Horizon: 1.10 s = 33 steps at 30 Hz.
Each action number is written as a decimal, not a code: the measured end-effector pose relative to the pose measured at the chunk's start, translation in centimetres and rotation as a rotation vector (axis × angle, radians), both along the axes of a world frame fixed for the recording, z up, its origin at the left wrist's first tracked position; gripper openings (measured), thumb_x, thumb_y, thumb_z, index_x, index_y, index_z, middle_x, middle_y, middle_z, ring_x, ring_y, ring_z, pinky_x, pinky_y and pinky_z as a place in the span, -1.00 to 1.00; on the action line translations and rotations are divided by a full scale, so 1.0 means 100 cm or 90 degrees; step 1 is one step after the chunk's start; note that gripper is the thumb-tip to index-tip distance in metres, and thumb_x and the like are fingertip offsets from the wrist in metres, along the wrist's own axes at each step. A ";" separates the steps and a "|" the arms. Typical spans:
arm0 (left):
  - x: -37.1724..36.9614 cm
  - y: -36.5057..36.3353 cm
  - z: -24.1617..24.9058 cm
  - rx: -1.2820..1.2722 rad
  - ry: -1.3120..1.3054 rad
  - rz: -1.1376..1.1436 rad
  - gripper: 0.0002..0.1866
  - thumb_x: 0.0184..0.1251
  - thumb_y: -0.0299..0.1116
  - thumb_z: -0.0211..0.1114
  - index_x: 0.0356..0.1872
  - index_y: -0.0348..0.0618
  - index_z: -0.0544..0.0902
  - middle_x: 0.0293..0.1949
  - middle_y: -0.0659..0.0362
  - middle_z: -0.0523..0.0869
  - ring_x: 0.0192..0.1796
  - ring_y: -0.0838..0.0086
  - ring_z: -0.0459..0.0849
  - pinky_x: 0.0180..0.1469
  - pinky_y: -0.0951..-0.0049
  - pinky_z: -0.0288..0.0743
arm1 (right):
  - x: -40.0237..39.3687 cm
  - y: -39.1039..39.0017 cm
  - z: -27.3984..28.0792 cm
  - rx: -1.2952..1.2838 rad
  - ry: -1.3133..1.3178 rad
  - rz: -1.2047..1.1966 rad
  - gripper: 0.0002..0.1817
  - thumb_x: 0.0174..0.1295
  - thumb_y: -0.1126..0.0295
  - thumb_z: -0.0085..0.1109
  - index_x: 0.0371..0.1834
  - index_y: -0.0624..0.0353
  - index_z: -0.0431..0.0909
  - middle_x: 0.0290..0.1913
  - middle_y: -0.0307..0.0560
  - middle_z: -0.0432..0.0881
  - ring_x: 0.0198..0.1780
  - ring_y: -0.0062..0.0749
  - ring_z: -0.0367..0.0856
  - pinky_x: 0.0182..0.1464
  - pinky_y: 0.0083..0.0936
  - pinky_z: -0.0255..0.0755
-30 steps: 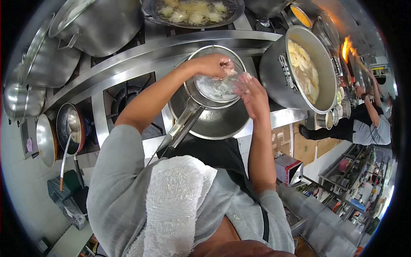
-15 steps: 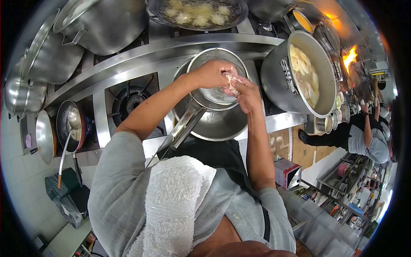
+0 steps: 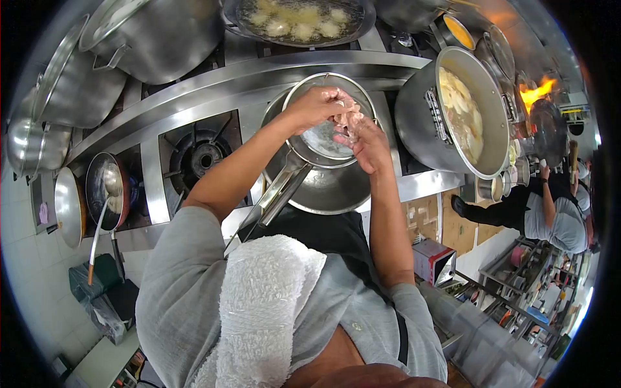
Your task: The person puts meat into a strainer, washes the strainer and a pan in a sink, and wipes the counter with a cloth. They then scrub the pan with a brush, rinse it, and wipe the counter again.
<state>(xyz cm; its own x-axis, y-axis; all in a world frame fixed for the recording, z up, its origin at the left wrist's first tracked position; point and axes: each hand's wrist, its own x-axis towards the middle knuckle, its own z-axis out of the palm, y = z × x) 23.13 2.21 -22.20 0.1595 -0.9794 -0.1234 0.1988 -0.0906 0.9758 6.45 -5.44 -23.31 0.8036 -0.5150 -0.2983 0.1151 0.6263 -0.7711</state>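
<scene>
My left hand (image 3: 320, 107) and my right hand (image 3: 362, 143) meet over a round metal strainer (image 3: 309, 150) with a long handle. Both pinch a pale, wet piece of food (image 3: 347, 120) between the fingertips. The strainer rests inside a wide steel wok (image 3: 323, 187) on the stove in front of me. A white towel (image 3: 262, 304) lies over my shoulder.
A large pot of pale food (image 3: 453, 110) stands to the right, a pan of frying pieces (image 3: 297, 19) at the back, and big steel pots (image 3: 149, 39) at back left. An unlit burner (image 3: 200, 155) and a ladle in a small pan (image 3: 107, 191) lie left. Another person (image 3: 550, 207) works by flames (image 3: 540, 90) at far right.
My right hand, open and apart a second ago, has closed in to my left hand, and both now hold the pale piece together above the strainer.
</scene>
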 end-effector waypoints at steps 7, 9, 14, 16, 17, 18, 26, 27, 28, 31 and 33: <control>-0.016 0.008 -0.001 -0.143 -0.429 0.018 -0.67 0.15 -0.45 0.25 -0.01 -0.22 0.57 -0.19 0.11 0.67 -0.07 0.36 0.63 -0.05 0.46 0.47 | -0.001 -0.006 -0.010 -0.077 0.071 -0.087 -0.80 0.24 0.48 0.12 -0.12 0.35 0.48 -0.21 -0.05 0.60 -0.25 -0.40 0.63 -0.26 -0.45 0.61; -0.018 0.008 -0.007 -0.168 -0.453 0.055 -0.69 0.16 -0.45 0.23 -0.03 -0.21 0.58 -0.20 0.10 0.68 -0.12 0.37 0.64 -0.10 0.46 0.48 | 0.000 -0.004 -0.008 -0.086 0.075 -0.083 -0.80 0.23 0.48 0.13 -0.13 0.36 0.48 -0.22 -0.05 0.60 -0.27 -0.41 0.63 -0.28 -0.47 0.61; 0.000 0.004 0.008 0.044 -0.309 0.055 -0.75 0.17 -0.50 0.17 -0.11 -0.22 0.62 -0.33 0.13 0.68 -0.40 0.55 0.62 -0.40 0.54 0.48 | -0.004 -0.003 -0.005 -0.126 0.105 -0.125 -0.79 0.23 0.49 0.12 -0.12 0.37 0.47 -0.20 -0.03 0.60 -0.25 -0.39 0.62 -0.29 -0.49 0.61; 0.010 0.004 0.005 0.010 -0.115 0.065 -0.77 0.17 -0.53 0.10 -0.17 -0.24 0.64 -0.37 0.17 0.66 -0.50 0.65 0.54 -0.51 0.59 0.42 | -0.007 -0.007 -0.007 -0.132 0.108 -0.151 -0.77 0.24 0.47 0.11 -0.10 0.37 0.46 -0.17 -0.03 0.60 -0.24 -0.38 0.62 -0.29 -0.48 0.60; 0.013 0.007 0.008 -0.004 -0.029 0.052 -0.76 0.17 -0.52 0.09 -0.18 -0.24 0.65 -0.36 0.17 0.67 -0.49 0.64 0.55 -0.50 0.58 0.43 | -0.008 -0.008 -0.008 -0.133 0.110 -0.165 -0.76 0.24 0.46 0.11 -0.08 0.37 0.46 -0.16 -0.03 0.60 -0.23 -0.38 0.62 -0.29 -0.48 0.60; 0.015 0.008 0.012 -0.017 0.057 0.039 -0.76 0.17 -0.52 0.07 -0.19 -0.25 0.65 -0.35 0.17 0.67 -0.48 0.64 0.55 -0.49 0.58 0.44 | -0.009 -0.008 -0.009 -0.102 0.084 -0.138 -0.75 0.25 0.45 0.11 -0.08 0.36 0.45 -0.16 -0.03 0.60 -0.23 -0.39 0.62 -0.30 -0.48 0.60; -0.009 0.015 0.021 -0.121 -0.457 -0.089 -0.62 0.13 -0.41 0.19 0.02 -0.20 0.56 -0.12 -0.05 0.62 -0.03 0.27 0.60 0.06 0.33 0.41 | 0.004 -0.002 -0.001 -0.069 0.054 -0.034 -0.77 0.23 0.42 0.13 -0.12 0.31 0.47 -0.22 -0.08 0.62 -0.28 -0.47 0.62 -0.33 -0.49 0.58; -0.015 0.015 0.021 -0.102 -0.487 -0.056 -0.57 0.10 -0.42 0.22 0.07 -0.20 0.52 -0.12 -0.04 0.63 -0.06 0.27 0.62 0.03 0.35 0.44 | 0.004 -0.002 -0.005 -0.074 0.050 -0.067 -0.78 0.22 0.43 0.14 -0.12 0.32 0.47 -0.24 -0.07 0.62 -0.30 -0.47 0.63 -0.34 -0.50 0.58; -0.017 0.013 0.015 -0.110 -0.479 -0.012 -0.57 0.10 -0.43 0.21 0.07 -0.22 0.52 -0.13 -0.04 0.63 -0.08 0.26 0.62 0.01 0.36 0.45 | 0.005 -0.001 -0.005 -0.078 0.046 -0.098 -0.78 0.21 0.45 0.14 -0.13 0.33 0.47 -0.26 -0.07 0.62 -0.32 -0.46 0.63 -0.34 -0.50 0.57; -0.016 0.007 -0.011 -0.129 -0.445 0.080 -0.58 0.10 -0.44 0.20 0.06 -0.25 0.53 -0.15 -0.01 0.65 -0.14 0.28 0.64 -0.07 0.39 0.49 | 0.008 0.002 -0.011 -0.106 0.014 -0.181 -0.80 0.19 0.49 0.15 -0.16 0.35 0.47 -0.29 -0.05 0.62 -0.34 -0.44 0.63 -0.34 -0.50 0.57; -0.010 0.006 -0.018 -0.140 -0.407 0.081 -0.59 0.11 -0.45 0.18 0.05 -0.25 0.53 -0.17 0.02 0.66 -0.22 0.34 0.65 -0.17 0.43 0.52 | 0.007 0.000 -0.013 -0.127 0.001 -0.224 -0.80 0.18 0.51 0.14 -0.16 0.36 0.47 -0.30 -0.03 0.61 -0.35 -0.41 0.63 -0.32 -0.50 0.58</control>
